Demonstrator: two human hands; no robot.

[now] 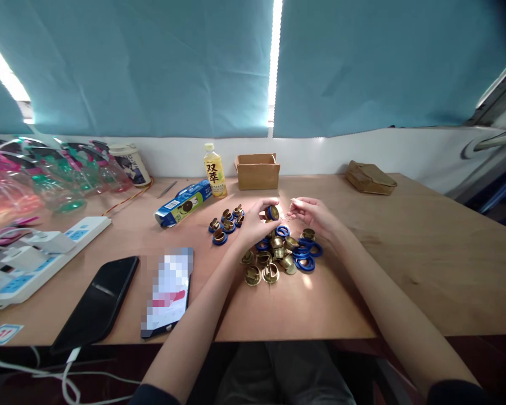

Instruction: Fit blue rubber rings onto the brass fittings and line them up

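Observation:
My left hand (pixel 255 220) is curled round a brass fitting with a blue ring (pixel 272 212), held above the wooden table (pixel 405 247). My right hand (pixel 314 215) is just to its right, fingers pinched together near the fitting; whether anything is in them is too small to tell. Beneath both hands lies a heap of loose brass fittings (pixel 270 264) and blue rings (pixel 304 254). A small group of fittings with blue rings on them (pixel 225 224) sits to the left of my left hand.
Two phones (pixel 99 304) lie at the near left, beside a white power strip (pixel 46 253). At the back stand a yellow drink bottle (pixel 215 170), a blue carton (pixel 183 207), an open cardboard box (pixel 257 171) and a flat brown packet (pixel 370 178). Pink and green plastic items (pixel 46 174) crowd the far left.

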